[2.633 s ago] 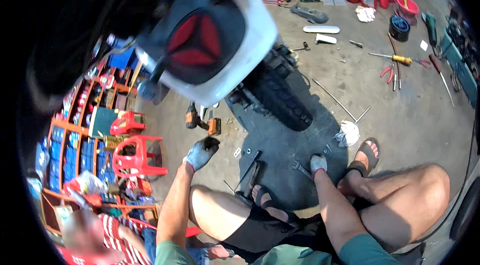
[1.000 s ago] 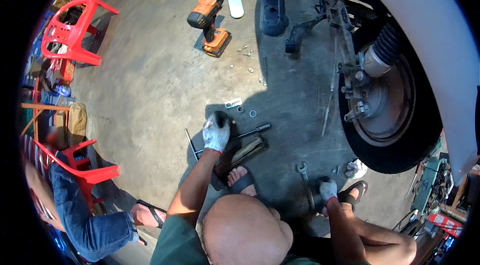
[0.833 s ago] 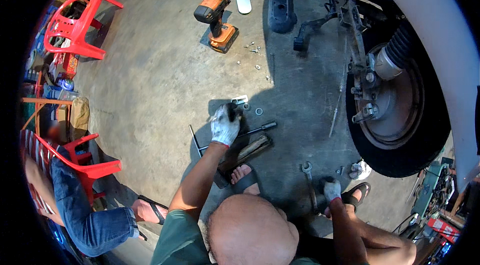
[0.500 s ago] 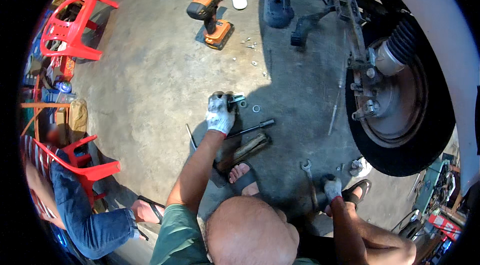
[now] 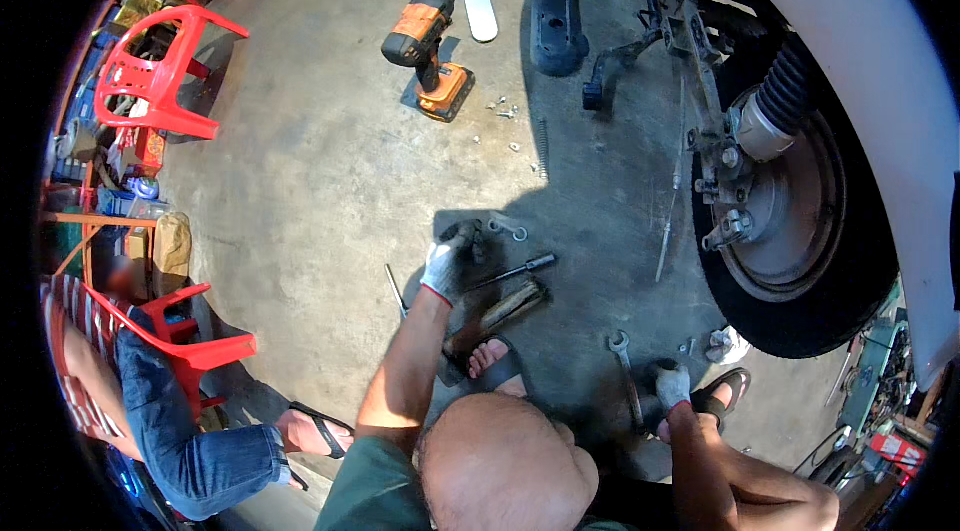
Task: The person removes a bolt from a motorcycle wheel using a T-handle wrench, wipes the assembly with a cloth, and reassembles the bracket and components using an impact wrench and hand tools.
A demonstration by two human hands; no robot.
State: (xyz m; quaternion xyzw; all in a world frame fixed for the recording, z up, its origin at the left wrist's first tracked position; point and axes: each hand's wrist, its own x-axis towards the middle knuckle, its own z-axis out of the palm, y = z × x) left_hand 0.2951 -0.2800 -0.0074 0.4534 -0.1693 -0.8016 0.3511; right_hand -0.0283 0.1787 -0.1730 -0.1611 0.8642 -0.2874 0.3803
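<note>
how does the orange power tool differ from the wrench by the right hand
The power tool is orange and black; the wrench is dull metal. The power tool stands in sunlight; the wrench lies flat in shade. The power tool is bulky, the wrench slim. Both are on the floor.

Vehicle repair workshop, concrete floor. Evidence: exposed wheel beneath white bodywork; orange-and-black power driver; open-ended wrench; T-handled socket wrench; scattered small fasteners; detached black cover; sundry tools and goods crowding the margins.
</note>
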